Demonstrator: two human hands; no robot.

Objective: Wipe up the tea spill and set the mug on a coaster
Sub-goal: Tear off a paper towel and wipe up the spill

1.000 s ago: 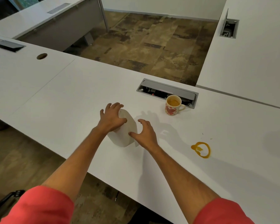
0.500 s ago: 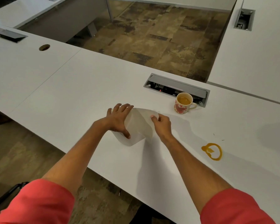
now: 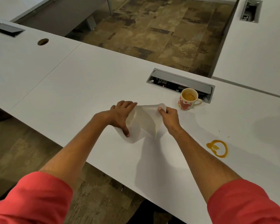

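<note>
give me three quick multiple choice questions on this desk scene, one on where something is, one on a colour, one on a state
1. Where is the tea spill relative to the mug?
A. nearer the person, to the right
B. behind it
C. inside the cable box

2. What colour are the sleeves?
A. blue
B. coral red
C. white

3. What is the right hand doing?
A. lifting the mug
B. resting flat
C. pinching the loose sheet of the paper roll

Answers:
1 A, the ring lies toward the near edge, right of the mug.
2 B, both forearms end in coral red cuffs.
3 C, its fingers grip the sheet's edge while the left hand steadies the roll.
</note>
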